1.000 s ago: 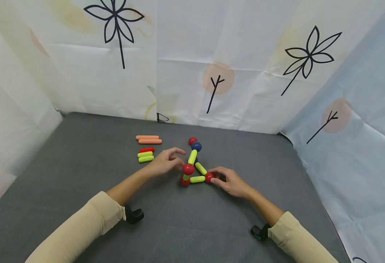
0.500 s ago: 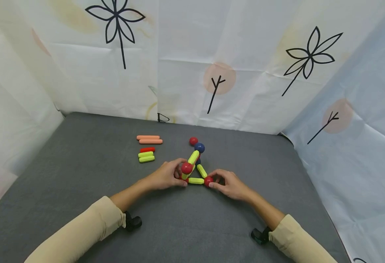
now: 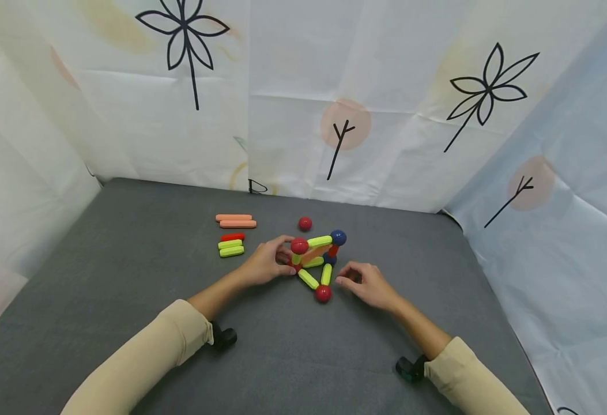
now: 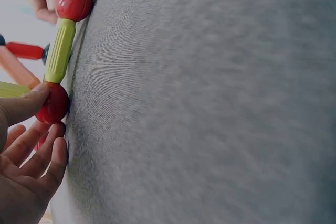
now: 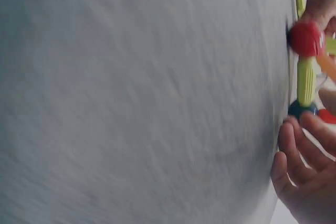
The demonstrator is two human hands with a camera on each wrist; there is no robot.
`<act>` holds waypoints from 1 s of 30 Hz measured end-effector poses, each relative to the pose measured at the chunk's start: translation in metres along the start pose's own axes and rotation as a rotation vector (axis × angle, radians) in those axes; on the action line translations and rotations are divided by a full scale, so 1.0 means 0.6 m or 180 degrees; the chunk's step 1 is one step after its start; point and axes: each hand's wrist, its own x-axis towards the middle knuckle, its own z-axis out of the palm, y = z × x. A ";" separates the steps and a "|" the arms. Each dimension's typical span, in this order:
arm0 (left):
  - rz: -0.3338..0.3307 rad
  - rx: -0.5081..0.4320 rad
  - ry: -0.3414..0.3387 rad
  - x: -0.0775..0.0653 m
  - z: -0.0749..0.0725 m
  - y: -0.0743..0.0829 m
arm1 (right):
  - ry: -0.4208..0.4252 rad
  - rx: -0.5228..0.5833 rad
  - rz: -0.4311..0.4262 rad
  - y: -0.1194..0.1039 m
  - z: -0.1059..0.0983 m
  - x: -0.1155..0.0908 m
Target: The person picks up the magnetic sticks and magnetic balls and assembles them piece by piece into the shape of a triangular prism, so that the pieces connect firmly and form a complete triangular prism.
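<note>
A magnetic ball-and-rod frame stands mid-table in the head view. My left hand (image 3: pixel 269 262) pinches its lower left red ball (image 4: pixel 55 107) between thumb and fingers. Above that sits the upper red ball (image 3: pixel 299 245), linked by a yellow rod (image 3: pixel 319 241) to the upper blue ball (image 3: pixel 338 237). A red rod (image 3: pixel 333 251) joins this to the lower blue ball (image 3: pixel 330 259); an orange rod (image 3: pixel 313 253) runs diagonally. Two yellow rods meet at the front red ball (image 3: pixel 323 294). My right hand (image 3: pixel 368 285) hovers beside the frame, fingers loosely bent, gripping nothing.
Behind the frame lies a loose red ball (image 3: pixel 305 223). To the left lie two orange rods (image 3: pixel 237 223), a short red rod (image 3: pixel 232 237) and two yellow rods (image 3: pixel 231 251). A patterned cloth (image 3: pixel 293 144) hangs along the table's back edge.
My left hand has come to the frame and taken the lower left red ball. The frame has turned, its blue balls swinging right. My right hand has let go of the front red ball.
</note>
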 end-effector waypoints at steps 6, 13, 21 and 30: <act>0.0018 -0.0033 -0.0042 0.025 0.011 0.001 | 0.0141 0.0123 0.0203 0.020 -0.023 0.019; 0.0152 -0.0043 -0.0122 0.044 0.024 0.008 | -0.0345 0.0563 0.0286 0.031 -0.039 0.029; 0.0163 -0.0221 -0.0062 0.032 0.015 0.003 | -0.0406 0.0619 0.0276 0.031 -0.038 0.025; 0.0281 -0.0073 0.0274 -0.027 -0.049 -0.003 | -0.0409 0.0568 0.0285 0.032 -0.033 0.023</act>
